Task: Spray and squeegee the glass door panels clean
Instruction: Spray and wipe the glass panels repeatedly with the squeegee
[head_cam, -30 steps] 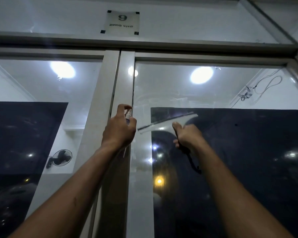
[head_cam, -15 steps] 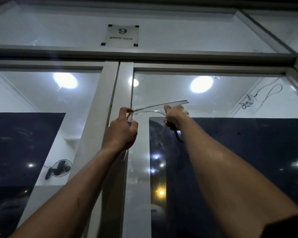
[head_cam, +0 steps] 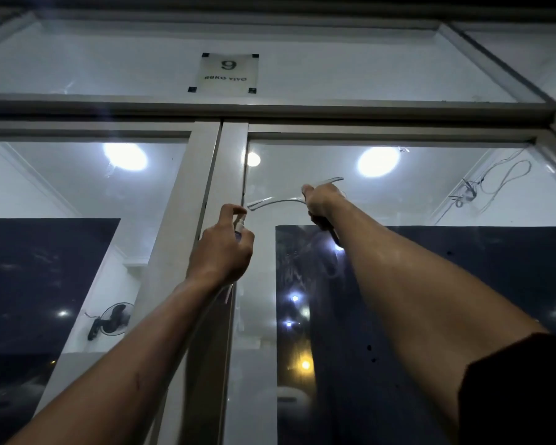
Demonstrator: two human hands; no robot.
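Head camera looks up at a double glass door, both bare arms raised toward it. The right hand [head_cam: 321, 200] grips the handle of a squeegee [head_cam: 283, 200], fingers wrapped round it, thumb pointing up along the glass. Its clear blade lies against the right glass panel [head_cam: 430, 194] high up, tilted so that the left end sits lower, just beside the white centre stile [head_cam: 230, 175]; the right end rises past the knuckles. The left hand [head_cam: 220, 248] holds a small spray bottle [head_cam: 239, 224], fingers curled round the body and the forefinger hooked over the nozzle top. It is close to the squeegee's left end, in front of the centre stile. The left glass panel [head_cam: 77, 194] is well apart from both tools.

Behind the glass, round ceiling lights [head_cam: 125, 156] glow, a wall fan [head_cam: 109, 319] hangs low on the left, and loose cables [head_cam: 495, 184] dangle on the far right. Dark sheets cover the lower part of both panels. Above the door, a small sign [head_cam: 227, 73] bearing a 9 is fixed to the transom. A dark sleeve [head_cam: 514, 390] shows at the right arm's near end.
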